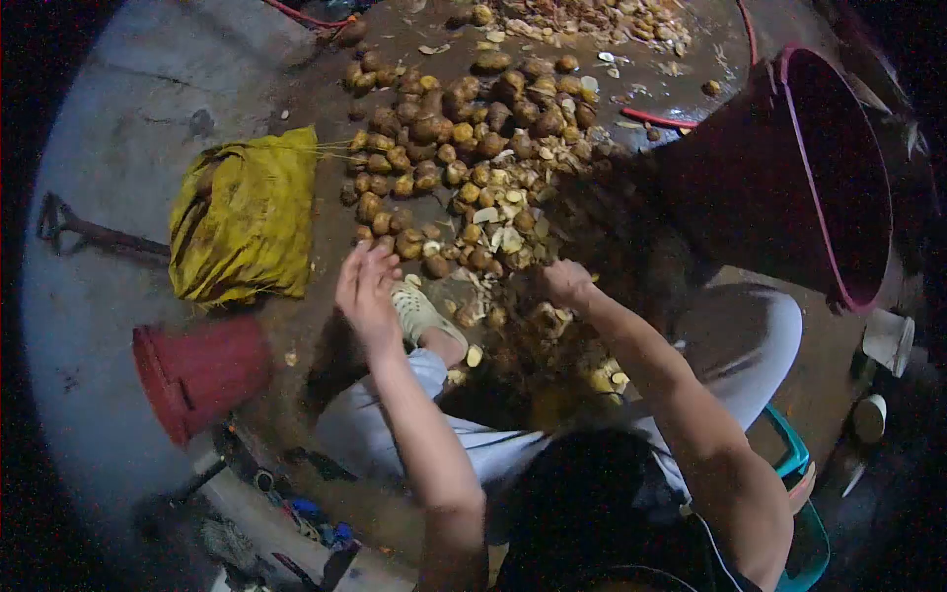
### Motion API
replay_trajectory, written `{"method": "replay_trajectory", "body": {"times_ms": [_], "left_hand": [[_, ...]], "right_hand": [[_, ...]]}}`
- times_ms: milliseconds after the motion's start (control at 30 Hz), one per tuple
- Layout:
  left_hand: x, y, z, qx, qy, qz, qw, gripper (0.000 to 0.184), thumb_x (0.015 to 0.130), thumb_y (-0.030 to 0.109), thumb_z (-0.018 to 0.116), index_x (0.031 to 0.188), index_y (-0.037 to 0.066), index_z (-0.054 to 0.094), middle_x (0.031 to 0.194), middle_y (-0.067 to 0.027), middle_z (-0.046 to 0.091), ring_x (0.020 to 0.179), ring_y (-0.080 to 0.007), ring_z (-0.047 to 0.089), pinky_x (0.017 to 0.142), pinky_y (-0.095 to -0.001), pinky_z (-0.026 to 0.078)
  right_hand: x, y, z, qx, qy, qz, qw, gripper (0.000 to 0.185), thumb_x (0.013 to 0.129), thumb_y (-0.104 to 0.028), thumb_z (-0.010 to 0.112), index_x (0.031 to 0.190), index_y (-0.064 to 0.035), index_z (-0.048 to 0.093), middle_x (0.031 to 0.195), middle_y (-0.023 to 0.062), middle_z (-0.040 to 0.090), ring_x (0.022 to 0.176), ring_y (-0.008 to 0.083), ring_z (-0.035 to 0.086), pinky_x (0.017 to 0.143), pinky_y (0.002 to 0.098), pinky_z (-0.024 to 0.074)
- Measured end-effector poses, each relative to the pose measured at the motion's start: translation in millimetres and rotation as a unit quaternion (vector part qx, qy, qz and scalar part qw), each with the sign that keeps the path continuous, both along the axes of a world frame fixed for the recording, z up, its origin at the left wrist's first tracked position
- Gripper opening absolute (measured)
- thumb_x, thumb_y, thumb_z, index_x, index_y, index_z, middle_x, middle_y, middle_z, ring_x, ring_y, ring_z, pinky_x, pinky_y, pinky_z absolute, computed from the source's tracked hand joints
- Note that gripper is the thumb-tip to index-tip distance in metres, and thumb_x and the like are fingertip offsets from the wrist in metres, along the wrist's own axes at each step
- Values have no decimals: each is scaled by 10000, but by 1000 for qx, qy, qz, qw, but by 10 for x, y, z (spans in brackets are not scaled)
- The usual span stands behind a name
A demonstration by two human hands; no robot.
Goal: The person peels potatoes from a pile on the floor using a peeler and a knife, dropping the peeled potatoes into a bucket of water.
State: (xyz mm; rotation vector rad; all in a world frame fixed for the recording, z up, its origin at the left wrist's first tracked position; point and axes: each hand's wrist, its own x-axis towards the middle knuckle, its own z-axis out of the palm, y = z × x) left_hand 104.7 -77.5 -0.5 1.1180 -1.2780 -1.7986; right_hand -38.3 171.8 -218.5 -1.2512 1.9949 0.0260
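My left hand (369,291) hangs over the near left edge of a heap of brown, potato-like tubers (424,126). Its fingers are loosely stretched, with nothing visible in them. My right hand (568,283) is closed in a fist at the heap's near right side; whatever it may hold is hidden in dark shadow. Pale peelings and cut pieces (511,239) lie on the ground between my hands. Below my left hand is my foot in a light clog (419,311).
A large dark red tub (730,163) lies tipped at right. A yellow sack (242,217), a shovel handle (109,235) and a red bucket (202,375) are at left. More peelings (602,25) lie at the back. A teal stool (786,439) shows at lower right.
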Motion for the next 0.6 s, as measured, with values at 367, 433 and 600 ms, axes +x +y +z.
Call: {"method": "replay_trajectory", "body": {"times_ms": [367, 433, 600], "left_hand": [[-37, 526, -2938, 249, -155, -1, 956, 112, 812, 13, 641, 908, 42, 593, 672, -58, 591, 523, -162, 568, 432, -267, 420], [-20, 292, -3231, 137, -196, 13, 971, 105, 811, 19, 645, 903, 40, 600, 670, -57, 590, 523, -162, 561, 435, -274, 416], [59, -780, -3734, -112, -425, 41, 898, 387, 683, -6, 671, 1057, 9, 570, 976, -183, 630, 861, -242, 618, 763, -331, 487]], "right_hand": [[-109, -36, -250, 1, 16, -12, 1000, 171, 852, -142, 509, 856, -38, 644, 1019, 198, 616, 813, 363, 673, 659, 450, 572], [-112, 21, -342, 15, 25, -7, 1000, 171, 847, -135, 512, 877, -39, 650, 1029, 197, 616, 827, 351, 671, 663, 463, 570], [-277, -179, 147, 104, 6, -103, 989, 553, 788, -96, 562, 1325, -111, 433, 1185, 234, 549, 923, 407, 635, 758, 490, 538]]}}
